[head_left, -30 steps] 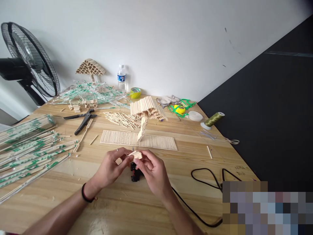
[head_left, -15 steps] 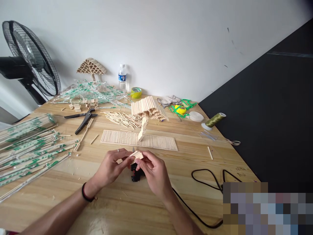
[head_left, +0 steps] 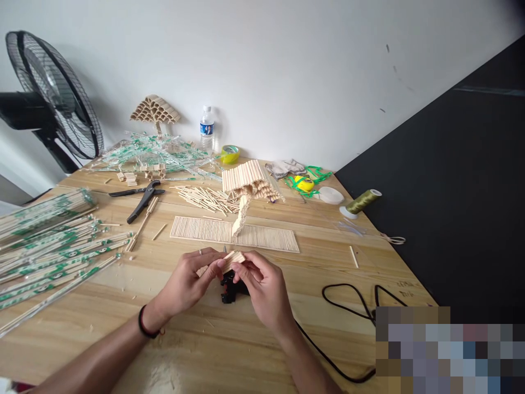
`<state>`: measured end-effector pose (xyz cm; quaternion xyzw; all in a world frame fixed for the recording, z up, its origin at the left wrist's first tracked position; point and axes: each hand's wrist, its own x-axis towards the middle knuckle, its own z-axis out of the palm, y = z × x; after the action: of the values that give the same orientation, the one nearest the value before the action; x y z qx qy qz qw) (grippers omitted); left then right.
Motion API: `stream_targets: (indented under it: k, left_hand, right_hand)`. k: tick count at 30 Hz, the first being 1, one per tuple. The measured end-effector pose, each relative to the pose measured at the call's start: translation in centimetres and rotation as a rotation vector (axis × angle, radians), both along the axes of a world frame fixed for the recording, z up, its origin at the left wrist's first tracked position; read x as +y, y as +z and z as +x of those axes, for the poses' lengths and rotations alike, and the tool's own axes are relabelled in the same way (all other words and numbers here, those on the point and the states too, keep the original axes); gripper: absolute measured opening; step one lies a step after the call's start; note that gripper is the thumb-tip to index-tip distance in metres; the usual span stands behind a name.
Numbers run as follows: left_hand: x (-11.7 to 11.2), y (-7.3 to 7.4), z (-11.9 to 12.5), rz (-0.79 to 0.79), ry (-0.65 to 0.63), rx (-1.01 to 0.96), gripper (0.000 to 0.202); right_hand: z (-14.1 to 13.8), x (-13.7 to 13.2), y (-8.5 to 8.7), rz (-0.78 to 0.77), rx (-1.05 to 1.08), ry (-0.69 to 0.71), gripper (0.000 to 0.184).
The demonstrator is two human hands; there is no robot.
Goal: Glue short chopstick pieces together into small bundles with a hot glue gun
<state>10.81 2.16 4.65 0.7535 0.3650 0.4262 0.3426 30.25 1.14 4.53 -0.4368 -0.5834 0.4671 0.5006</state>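
Observation:
Between both hands is a small panel of short wooden sticks [head_left: 233, 261] set side by side. My left hand [head_left: 192, 278] pinches its left end, and my right hand [head_left: 262, 282] grips the right end with thumb and fingers. Below the panel, partly covered by my fingers, lies a black tool [head_left: 228, 290] with a pointed metal tip; it looks like a glue gun. Just beyond stands a tree-like stick model [head_left: 246, 183], its curved trunk rising from a long flat stick base [head_left: 197, 230].
Loose short sticks [head_left: 207, 198] and black-handled pliers [head_left: 143, 202] lie behind. Packed stick bundles [head_left: 49, 246] cover the left side. A bottle [head_left: 206, 130], tape roll [head_left: 230, 155], second tree model [head_left: 156, 112] and fan [head_left: 57, 93] stand farther back. A black cord [head_left: 328, 361] and thread spool [head_left: 361, 203] are at right.
The stick panel has shifted slightly right, and my right thumb has moved a little along it. Both hands still hold it. The whole view has drifted slightly.

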Motion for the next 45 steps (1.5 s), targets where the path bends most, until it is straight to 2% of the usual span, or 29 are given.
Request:
stream_targets:
  k: [13,23,29,34,39,45]
  left_hand:
    - [0.3,-0.2,-0.2,-0.187,-0.022,-0.117,0.041]
    - [0.3,-0.9,-0.3,-0.302,-0.051,-0.24,0.033]
    - [0.3,-1.0,-0.2,-0.333,-0.034,-0.27,0.033]
    - [0.3,-0.9,-0.2,-0.351,-0.106,-0.335,0.029]
    - [0.2,-1.0,-0.1,-0.299,-0.12,-0.297,0.028]
    - [0.0,-1.0,-0.2,-0.356,-0.179,-0.307,0.025]
  right_hand:
    - [0.1,0.0,-0.2,0.001,0.025,0.013,0.026]
    - [0.0,-0.2,-0.2,-0.016,0.062,0.073,0.023]
    - [-0.2,-0.4,-0.1,0.005,0.053,0.088,0.021]
    - [-0.2,-0.5,-0.2,0.041,0.002,0.055,0.02]
    - [-0.2,-0.6,-0.3,0.066,-0.034,0.021,0.018]
    - [-0.2,-0.7,0.2,0.029,-0.008,0.058,0.012]
